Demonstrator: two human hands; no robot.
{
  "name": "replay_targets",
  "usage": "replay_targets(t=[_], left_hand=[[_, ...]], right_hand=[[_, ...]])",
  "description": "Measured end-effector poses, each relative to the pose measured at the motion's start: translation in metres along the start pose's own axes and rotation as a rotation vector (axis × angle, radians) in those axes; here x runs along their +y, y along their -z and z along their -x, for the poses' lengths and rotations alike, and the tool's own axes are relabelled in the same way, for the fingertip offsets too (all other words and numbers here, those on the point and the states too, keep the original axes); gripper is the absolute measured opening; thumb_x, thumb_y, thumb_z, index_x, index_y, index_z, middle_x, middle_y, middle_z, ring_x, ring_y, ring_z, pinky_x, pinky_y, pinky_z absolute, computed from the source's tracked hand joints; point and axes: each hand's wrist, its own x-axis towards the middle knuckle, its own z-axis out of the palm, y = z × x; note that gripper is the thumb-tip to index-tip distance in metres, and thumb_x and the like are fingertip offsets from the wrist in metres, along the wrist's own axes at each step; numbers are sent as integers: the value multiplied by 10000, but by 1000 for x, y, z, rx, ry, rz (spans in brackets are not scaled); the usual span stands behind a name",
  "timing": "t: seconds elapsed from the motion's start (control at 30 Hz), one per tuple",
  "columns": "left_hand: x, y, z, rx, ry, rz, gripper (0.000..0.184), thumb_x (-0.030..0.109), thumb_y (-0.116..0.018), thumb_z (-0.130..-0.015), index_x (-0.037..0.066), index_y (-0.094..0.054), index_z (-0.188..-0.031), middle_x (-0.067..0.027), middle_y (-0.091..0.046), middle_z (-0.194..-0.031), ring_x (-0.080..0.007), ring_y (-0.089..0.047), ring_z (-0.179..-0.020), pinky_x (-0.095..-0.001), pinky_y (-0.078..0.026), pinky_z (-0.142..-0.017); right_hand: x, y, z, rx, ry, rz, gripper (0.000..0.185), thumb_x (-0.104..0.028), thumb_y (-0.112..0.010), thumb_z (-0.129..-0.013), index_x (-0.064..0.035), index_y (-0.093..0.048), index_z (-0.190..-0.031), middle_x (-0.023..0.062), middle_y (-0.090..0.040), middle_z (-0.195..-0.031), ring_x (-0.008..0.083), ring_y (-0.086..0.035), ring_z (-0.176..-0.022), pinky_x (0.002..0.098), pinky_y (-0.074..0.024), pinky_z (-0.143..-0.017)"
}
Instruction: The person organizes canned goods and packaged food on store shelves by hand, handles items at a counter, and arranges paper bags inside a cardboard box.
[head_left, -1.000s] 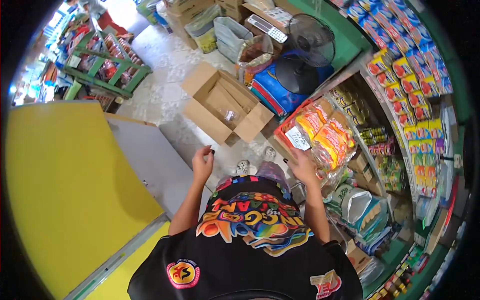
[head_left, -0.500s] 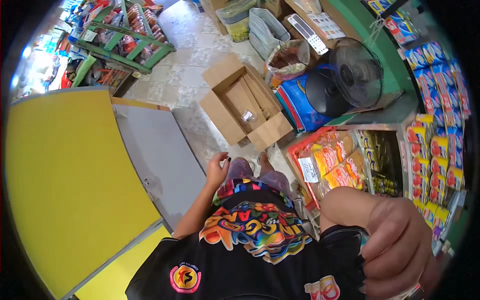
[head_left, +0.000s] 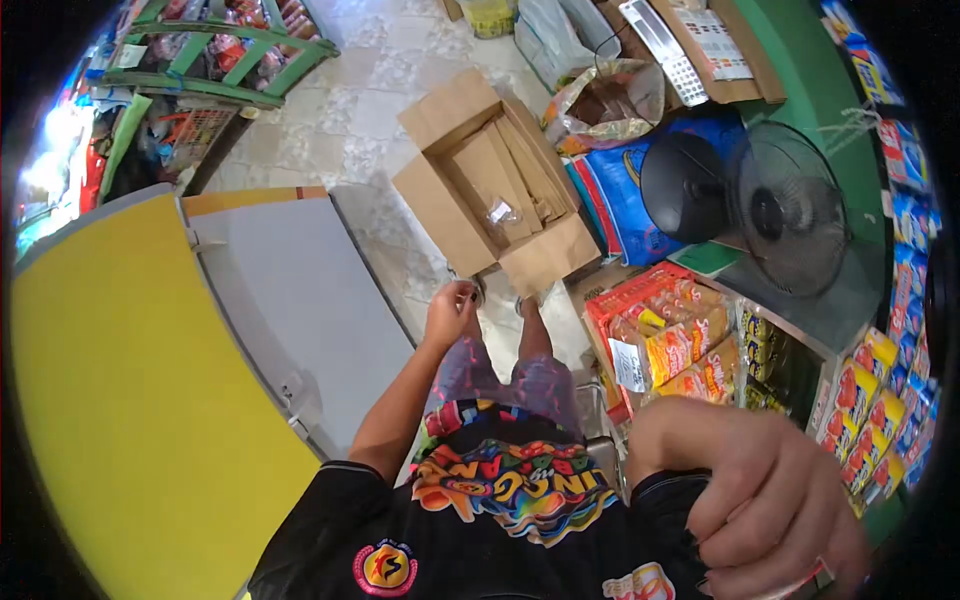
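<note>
Hovering left hand (head_left: pixel 452 314): fingers curled, just beside the near corner of the open brown cardboard box (head_left: pixel 478 172) on the floor; grip unclear.
Right hand (head_left: pixel 775 482): clenched; cannot tell around what.
White paper label (head_left: pixel 627 365): red crate's (head_left: pixel 640 285) left edge, writing unreadable.

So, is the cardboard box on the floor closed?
No, the cardboard box has its flaps spread outward, with clear plastic visible inside.

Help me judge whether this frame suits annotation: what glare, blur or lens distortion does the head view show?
In the head view, glare washes out the far left edge near the green slatted rack; the wide lens bows the yellow panel and leaves black corners; the right hand, near the lens, looks slightly soft; the cardboard box reads clearly.
</note>
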Motion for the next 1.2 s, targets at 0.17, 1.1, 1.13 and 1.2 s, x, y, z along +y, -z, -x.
replay_targets(t=[0.17, 1.1, 1.13, 1.2], left_hand=[[-81, -40, -84, -109, 175, 27, 353, 143, -657, -839, -25, -657, -1149, -198, -720, -947, -316, -717, -826, -395, -568, -756], [-233, -177, -139, 43, 809, 1104, 706, 437, -518, -1028, 241, -157, -1603, -128, -416, -1471, -333, -493, -1291, -496, -524, -962], [-226, -169, -146, 51, 804, 1342, 709, 441, -504, -1034, 255, -128, -1606, -137, -418, -1466, -310, -495, -1290, -485, -524, -958], [-221, -159, -153, 67, 773, 1818, 716, 449, -475, -1046, 283, -69, -1612, -155, -423, -1457, -265, -498, -1289, -464, -523, -950]], right_hand=[[93, 72, 119, 455, -780, 246, 349, -117, -749, -813, -85, -580, -1117, 27, -593, -784, 153, -551, -658, 276, -443, -591], [479, 234, 638, 237, -1601, 385, 189, 43, -752, -791, -35, -744, -963, 99, -698, -937, 166, -672, -872, 340, -556, -792], [459, 224, 631, 218, -1651, 208, 196, 50, -741, -797, -35, -744, -974, 87, -700, -953, 163, -672, -890, 337, -552, -804], [436, 205, 611, -137, -1472, 140, 282, 81, -688, -810, -46, -737, -1056, 47, -705, -1026, 147, -662, -952, 323, -539, -849]])
